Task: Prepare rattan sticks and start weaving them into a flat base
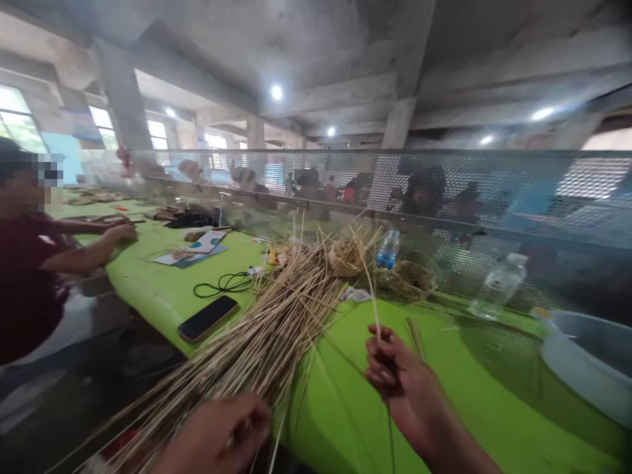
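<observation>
A long bundle of dry straw stalks (266,329) lies slantwise on the green table (474,395), its lower end running off the near edge. My right hand (399,382) is closed in a pinch on a single straw stalk (371,289) that rises up and away from it. My left hand (222,434) is low at the near edge, blurred, its fingers curled at the lower end of the bundle. Whether it grips stalks is hard to make out.
A black phone (207,317) and a black cable (224,284) lie left of the bundle. Behind are straw nests (395,273), a blue-label bottle (388,249), a clear bottle (496,284), a grey tub (587,359) and a mesh screen (444,184). A person in dark red (34,276) works at left.
</observation>
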`<state>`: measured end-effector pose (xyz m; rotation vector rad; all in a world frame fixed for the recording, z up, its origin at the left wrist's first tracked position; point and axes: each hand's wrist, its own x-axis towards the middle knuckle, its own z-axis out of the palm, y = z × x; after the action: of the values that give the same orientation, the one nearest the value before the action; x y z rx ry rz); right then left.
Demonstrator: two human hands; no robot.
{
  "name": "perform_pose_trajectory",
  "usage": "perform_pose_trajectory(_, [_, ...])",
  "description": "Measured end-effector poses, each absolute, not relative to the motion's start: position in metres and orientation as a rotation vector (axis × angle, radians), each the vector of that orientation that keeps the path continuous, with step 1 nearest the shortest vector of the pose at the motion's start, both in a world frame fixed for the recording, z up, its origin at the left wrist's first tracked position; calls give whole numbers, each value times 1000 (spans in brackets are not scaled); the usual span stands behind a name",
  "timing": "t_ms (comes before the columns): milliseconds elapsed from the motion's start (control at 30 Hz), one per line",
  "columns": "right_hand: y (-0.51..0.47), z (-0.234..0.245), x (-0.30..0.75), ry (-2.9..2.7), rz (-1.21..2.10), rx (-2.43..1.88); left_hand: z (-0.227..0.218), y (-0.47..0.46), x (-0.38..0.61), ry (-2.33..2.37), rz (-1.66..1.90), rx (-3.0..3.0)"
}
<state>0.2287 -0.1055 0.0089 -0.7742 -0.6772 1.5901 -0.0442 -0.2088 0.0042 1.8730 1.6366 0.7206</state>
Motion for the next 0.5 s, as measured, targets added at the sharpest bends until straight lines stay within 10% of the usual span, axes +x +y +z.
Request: perform_pose_trajectory(500, [-118, 5, 225, -787, 1660, -857, -9, -64, -91, 2226, 210, 2220])
